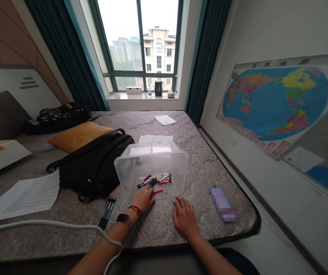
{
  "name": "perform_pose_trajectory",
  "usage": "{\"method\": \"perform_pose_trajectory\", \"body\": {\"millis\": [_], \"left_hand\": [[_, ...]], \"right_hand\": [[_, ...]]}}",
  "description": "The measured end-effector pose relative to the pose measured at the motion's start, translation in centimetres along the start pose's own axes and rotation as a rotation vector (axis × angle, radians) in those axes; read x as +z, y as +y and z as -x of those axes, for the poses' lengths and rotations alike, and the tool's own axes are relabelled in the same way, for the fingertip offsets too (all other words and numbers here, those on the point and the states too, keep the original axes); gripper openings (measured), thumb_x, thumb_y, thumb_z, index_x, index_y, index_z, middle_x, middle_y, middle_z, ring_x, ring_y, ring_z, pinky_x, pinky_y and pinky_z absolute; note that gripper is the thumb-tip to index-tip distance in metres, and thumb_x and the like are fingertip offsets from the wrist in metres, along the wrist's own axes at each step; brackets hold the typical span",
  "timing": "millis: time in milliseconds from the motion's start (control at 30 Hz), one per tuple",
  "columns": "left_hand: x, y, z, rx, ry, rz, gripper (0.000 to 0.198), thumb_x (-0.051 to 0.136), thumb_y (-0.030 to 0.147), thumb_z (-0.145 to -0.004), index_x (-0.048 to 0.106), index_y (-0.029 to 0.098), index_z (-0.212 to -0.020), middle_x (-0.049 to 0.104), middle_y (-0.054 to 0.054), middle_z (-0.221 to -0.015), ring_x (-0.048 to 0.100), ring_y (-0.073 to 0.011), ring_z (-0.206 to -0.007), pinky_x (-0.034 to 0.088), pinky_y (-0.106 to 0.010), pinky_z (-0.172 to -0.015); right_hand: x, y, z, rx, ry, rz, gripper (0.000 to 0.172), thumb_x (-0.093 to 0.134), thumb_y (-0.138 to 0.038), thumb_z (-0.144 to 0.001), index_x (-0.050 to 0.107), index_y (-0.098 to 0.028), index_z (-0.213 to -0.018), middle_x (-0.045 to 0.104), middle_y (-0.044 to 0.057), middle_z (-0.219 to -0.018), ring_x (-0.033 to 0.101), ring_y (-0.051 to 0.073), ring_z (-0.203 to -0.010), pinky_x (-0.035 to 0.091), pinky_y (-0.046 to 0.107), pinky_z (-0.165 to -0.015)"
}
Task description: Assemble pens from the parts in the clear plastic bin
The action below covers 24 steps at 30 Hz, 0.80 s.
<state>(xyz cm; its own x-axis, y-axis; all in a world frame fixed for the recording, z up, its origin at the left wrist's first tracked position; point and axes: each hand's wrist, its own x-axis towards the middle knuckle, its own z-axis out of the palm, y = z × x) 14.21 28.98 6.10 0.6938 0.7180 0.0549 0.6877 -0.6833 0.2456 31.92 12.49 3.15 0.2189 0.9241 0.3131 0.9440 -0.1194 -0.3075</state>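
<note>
A clear plastic box (152, 152) lies on the mattress (201, 168) with several pens (154, 180) piled inside it. My left hand (143, 198) reaches into the box mouth, fingers curled at the pens; what they hold is hidden. A watch and a red bracelet sit on that wrist. My right hand (184, 217) lies flat on the mattress in front of the box, fingers spread, holding nothing. A small bundle of pens (107, 212) lies on the mattress left of my left forearm.
A black bag (95, 164) lies left of the box, with an orange cushion (78, 139) behind it. Printed sheets (23, 196) lie at the left, another paper (165, 120) near the window. A white cable (52, 225) crosses the front. A wall map (278, 101) hangs on the right.
</note>
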Motion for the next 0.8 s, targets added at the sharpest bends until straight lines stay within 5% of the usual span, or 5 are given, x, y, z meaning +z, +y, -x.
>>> {"method": "perform_pose_trajectory", "body": {"millis": [300, 600, 800], "left_hand": [[0.4, -1.9, 4.1, -0.101, 0.094, 0.192, 0.021, 0.051, 0.017, -0.086, 0.059, 0.021, -0.106, 0.064, -0.007, -0.104, 0.062, -0.0203, -0.093, 0.048, -0.031, -0.081], [1.0, -3.8, 11.6, 0.029, 0.135, 0.289, 0.023, 0.044, 0.026, -0.095, 0.065, 0.025, -0.106, 0.061, -0.005, -0.099, 0.059, -0.0195, -0.093, 0.049, -0.033, -0.084], [2.2, -3.9, 12.8, -0.002, 0.325, 0.250, 0.024, 0.048, 0.029, -0.094, 0.062, 0.024, -0.112, 0.061, -0.007, -0.104, 0.058, -0.0224, -0.099, 0.049, -0.037, -0.089]], "right_hand": [[-0.2, -0.2, 0.1, -0.001, -0.007, 0.007, 0.035, 0.051, -0.016, -0.084, 0.058, -0.024, -0.118, 0.056, 0.009, -0.134, 0.047, 0.026, -0.125, 0.035, 0.042, -0.107], [0.1, -0.1, 0.2, -0.018, -0.007, 0.035, 0.035, 0.051, -0.016, -0.085, 0.059, -0.024, -0.118, 0.055, 0.010, -0.134, 0.046, 0.026, -0.125, 0.034, 0.043, -0.106], [0.5, -0.1, 0.1, -0.021, -0.007, 0.044, 0.034, 0.050, -0.017, -0.086, 0.058, -0.023, -0.118, 0.054, 0.010, -0.132, 0.047, 0.026, -0.123, 0.037, 0.043, -0.104]]}}
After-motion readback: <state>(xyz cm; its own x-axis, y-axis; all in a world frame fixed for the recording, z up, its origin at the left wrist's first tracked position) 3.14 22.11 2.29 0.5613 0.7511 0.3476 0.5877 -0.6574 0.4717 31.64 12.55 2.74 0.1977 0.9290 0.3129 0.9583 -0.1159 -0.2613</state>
